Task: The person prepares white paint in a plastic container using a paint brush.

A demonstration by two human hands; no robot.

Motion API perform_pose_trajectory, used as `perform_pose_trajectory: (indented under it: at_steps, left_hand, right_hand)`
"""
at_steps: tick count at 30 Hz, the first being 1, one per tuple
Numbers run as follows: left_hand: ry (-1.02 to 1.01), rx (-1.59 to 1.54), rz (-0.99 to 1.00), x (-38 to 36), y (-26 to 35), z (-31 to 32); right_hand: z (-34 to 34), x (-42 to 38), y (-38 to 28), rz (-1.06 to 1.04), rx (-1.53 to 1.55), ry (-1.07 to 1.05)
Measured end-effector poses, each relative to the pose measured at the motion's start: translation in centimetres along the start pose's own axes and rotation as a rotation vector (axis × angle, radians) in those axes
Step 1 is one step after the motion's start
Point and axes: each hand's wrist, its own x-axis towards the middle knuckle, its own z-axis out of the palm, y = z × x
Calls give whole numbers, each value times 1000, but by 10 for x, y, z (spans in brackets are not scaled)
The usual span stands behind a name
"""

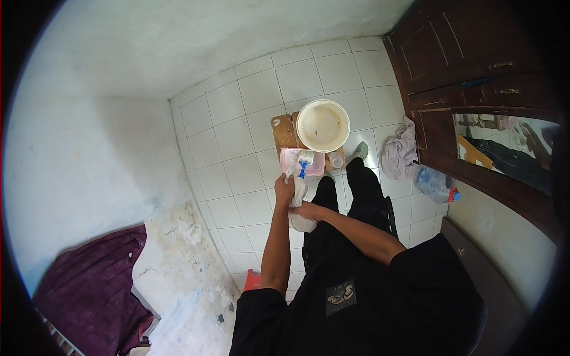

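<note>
A whitish, soft bag (301, 188) hangs between my hands in front of my legs, narrow at the top and bulging lower down. My left hand (284, 188) is closed around its gathered upper end. Lower and to the right, my right hand (307, 210) grips the bag near its fuller part. Just beyond my left hand lies a pink tray (287, 159) with whitish matter in it. A paint brush (303, 165) with a blue handle and pale bristles rests across the tray, and the bag's top overlaps the tray's near edge in this view.
A round white bucket (323, 126) and a small clear container (336, 160) stand on a low wooden surface (284, 132). To the right are a crumpled cloth (401, 149), a large plastic bottle (434, 184) and a dark wooden cabinet (463, 53). Purple fabric (92, 291) lies at lower left.
</note>
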Motion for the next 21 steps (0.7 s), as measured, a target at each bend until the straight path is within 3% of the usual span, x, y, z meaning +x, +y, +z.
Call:
perform_pose_trajectory:
  at_steps: [21]
  left_hand:
    - [22,33,17,-7,7,-4]
  right_hand:
    - [0,-8,-6,-26,-53,-16]
